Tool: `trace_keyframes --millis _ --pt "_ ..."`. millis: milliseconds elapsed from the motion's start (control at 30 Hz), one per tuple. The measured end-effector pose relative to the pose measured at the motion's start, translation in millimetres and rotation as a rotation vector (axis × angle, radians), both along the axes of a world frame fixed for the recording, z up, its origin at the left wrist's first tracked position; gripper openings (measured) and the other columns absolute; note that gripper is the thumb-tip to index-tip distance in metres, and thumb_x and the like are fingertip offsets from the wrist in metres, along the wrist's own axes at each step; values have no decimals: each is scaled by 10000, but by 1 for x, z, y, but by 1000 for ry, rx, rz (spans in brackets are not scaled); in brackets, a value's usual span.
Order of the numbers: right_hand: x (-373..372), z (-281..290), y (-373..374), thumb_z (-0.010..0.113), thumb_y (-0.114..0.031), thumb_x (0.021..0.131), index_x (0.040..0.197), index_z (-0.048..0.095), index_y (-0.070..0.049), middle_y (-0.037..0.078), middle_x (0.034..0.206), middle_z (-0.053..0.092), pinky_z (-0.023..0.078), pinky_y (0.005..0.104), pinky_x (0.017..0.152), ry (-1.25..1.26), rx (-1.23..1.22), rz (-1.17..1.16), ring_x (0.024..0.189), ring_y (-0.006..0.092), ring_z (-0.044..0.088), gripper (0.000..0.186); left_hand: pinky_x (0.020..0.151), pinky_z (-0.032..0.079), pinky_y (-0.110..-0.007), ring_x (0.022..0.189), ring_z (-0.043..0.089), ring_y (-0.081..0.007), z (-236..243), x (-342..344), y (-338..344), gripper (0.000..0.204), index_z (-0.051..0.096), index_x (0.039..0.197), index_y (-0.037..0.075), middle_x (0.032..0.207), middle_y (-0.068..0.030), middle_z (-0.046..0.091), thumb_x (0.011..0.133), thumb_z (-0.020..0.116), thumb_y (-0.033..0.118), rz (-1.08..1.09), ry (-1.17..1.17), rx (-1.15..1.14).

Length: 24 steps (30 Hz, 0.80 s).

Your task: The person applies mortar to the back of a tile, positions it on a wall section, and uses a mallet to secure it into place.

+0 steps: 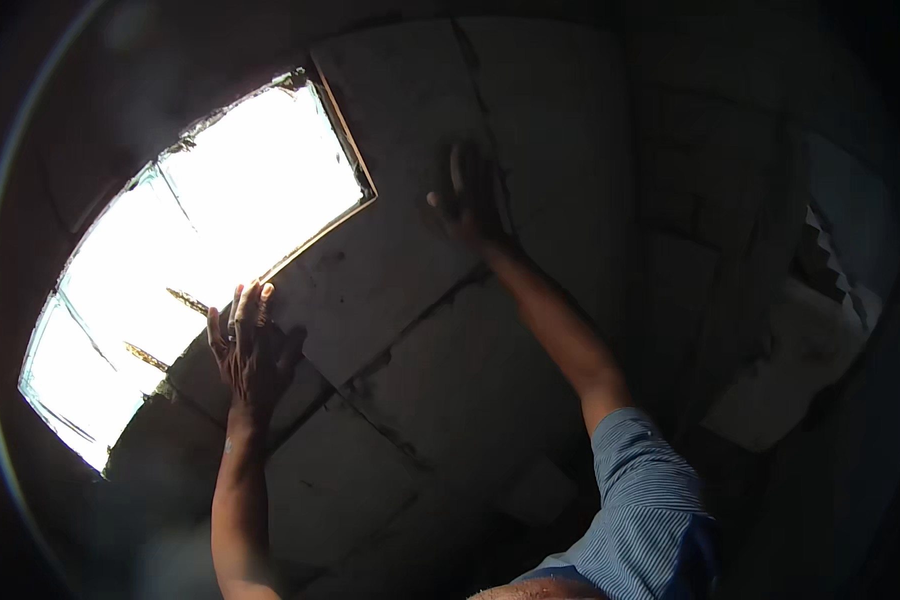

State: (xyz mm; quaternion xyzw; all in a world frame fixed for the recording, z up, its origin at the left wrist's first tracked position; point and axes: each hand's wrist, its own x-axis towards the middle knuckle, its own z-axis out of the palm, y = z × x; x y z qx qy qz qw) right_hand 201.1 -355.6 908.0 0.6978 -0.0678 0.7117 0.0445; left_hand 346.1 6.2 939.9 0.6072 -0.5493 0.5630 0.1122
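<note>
My left hand (247, 352) reaches up to the lower edge of a bright rectangular opening (240, 200), its fingers stretched and apart, with fingertips touching the edge. A thin pale strip (340, 120) runs along the opening's right side, and two short rough bars (147, 356) show against the glare near its bottom. My right hand (467, 200) is raised to the right of the opening, fingers spread on or close to a dark grey surface of large slabs (555, 120) with rough seams; contact is hard to tell in the shadow. Neither hand holds anything I can see.
At the far right stands a lighter angular panel or patch (760, 390) with a jagged edge, too dim to make out. Smaller block shapes (685, 200) show beside it. The lower middle is deep in shadow. A blue striped sleeve (645, 480) covers my right upper arm.
</note>
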Motion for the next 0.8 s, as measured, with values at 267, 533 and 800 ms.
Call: trace_keyframes --millis 267,533,800 --pt "7 53 -7 495 -364 938 1444 182 45 247 1512 156 106 473 1139 -3 85 -93 1406 381 148 721 1128 144 -494 1321 397 -230 9 -1 3 666 422 1367 100 1410 -89 422 808 690 345 -31 -5 21" --pt "0 23 13 485 -431 920 1450 152 43 225 1520 152 104 465 1145 -125 114 47 1413 354 139 785 1143 124 -451 1338 377 -215 4 5 5 700 387 1387 100 1440 -106 395 811 687 362 -16 0 17" --pt "-38 -4 5 523 -474 888 1458 112 39 238 1525 103 66 507 1145 -263 94 166 1417 382 93 870 1145 134 -429 1341 375 -191 4 1 -6 699 384 1398 125 1447 -83 396 813 692 353 -29 2 -3"
